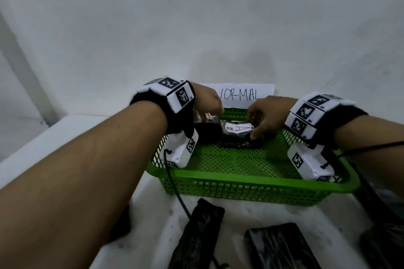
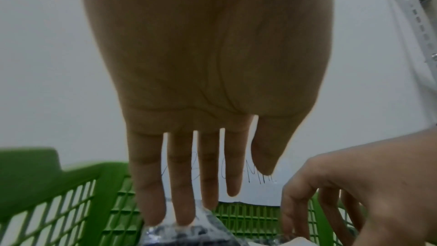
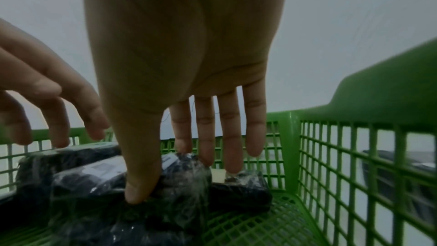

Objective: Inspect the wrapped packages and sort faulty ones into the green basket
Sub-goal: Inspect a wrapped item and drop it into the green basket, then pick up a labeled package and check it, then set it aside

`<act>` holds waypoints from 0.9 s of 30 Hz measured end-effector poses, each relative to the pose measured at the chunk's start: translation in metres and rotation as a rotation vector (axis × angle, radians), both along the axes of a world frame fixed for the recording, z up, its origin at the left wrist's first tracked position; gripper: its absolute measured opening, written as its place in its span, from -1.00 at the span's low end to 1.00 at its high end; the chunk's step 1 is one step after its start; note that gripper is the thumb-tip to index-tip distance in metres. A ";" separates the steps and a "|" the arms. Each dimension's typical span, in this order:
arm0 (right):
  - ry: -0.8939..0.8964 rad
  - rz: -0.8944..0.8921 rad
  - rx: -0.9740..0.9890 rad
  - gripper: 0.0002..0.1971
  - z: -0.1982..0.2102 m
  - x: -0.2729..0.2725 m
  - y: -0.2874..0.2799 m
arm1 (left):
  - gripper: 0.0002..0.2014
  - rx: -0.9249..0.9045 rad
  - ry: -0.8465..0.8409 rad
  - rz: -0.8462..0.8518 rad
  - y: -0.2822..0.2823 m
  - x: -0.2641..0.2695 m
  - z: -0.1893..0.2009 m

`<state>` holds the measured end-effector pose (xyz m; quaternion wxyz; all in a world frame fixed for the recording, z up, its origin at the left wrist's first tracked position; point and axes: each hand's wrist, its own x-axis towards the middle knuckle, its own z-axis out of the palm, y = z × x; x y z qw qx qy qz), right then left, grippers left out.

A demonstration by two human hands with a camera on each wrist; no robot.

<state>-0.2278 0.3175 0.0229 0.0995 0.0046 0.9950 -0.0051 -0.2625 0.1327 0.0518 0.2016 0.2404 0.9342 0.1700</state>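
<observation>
Inside green basket point(image 1: 240, 179): left hand point(image 1: 206, 102), fingers straight, touching wrapped package point(image 3: 94, 184); right hand point(image 1: 265, 113), thumb and fingers pinching same package.

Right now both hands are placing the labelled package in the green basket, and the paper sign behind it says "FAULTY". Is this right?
Not quite: the sign reads "NORMAL" as far as the head view shows, its start hidden by the left hand. The rest holds: both hands, the right hand too, are on the labelled package in the basket.
</observation>
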 end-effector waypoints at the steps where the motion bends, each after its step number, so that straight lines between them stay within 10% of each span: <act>1: 0.002 0.003 0.014 -0.37 0.003 0.002 0.000 | -0.64 0.018 0.033 -0.012 -0.004 -0.001 0.003; 14: 0.279 0.185 -0.182 -0.80 0.085 0.077 -0.095 | -0.72 0.499 0.291 0.186 -0.106 0.075 0.032; 23: -0.063 0.312 -0.338 -0.69 -0.002 0.121 -0.213 | -0.46 0.098 0.081 0.560 -0.212 0.121 -0.041; 27: -0.199 0.257 -0.244 -0.63 -0.035 0.118 -0.236 | -0.31 0.312 -0.109 0.641 -0.217 0.132 -0.075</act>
